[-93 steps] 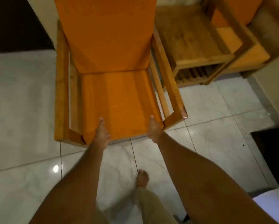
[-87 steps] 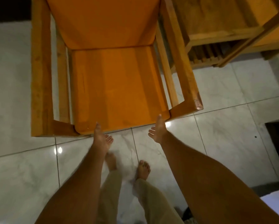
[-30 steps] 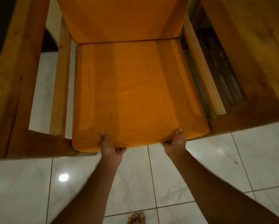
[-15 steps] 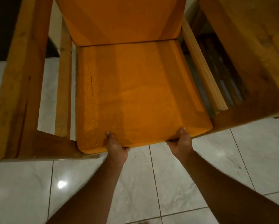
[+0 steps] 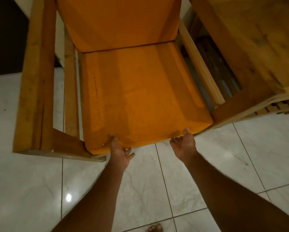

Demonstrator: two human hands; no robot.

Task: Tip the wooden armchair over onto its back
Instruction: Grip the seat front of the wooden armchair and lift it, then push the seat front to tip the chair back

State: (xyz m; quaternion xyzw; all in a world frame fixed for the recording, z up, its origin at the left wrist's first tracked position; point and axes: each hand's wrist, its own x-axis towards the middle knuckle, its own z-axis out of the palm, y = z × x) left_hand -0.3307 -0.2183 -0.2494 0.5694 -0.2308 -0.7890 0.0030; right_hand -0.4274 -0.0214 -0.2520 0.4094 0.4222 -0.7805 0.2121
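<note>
The wooden armchair with orange seat and back cushions fills the upper part of the head view, its front raised off the floor and its back leaning away from me. My left hand holds the front edge of the seat left of centre, thumb on the orange cushion, fingers curled below. My right hand holds the same front edge further right, palm turned up, thumb on the cushion's top edge. The chair's legs and back feet are hidden.
A wooden side table with a slatted lower shelf stands close against the chair's right arm. White marble floor tiles spread below my arms. A dark area lies at the upper left. Toes of my foot show at the bottom edge.
Since three seconds ago both hands took hold of the seat's front edge and raised it. In the last half second the chair shifted slightly away; my right palm has turned more upward.
</note>
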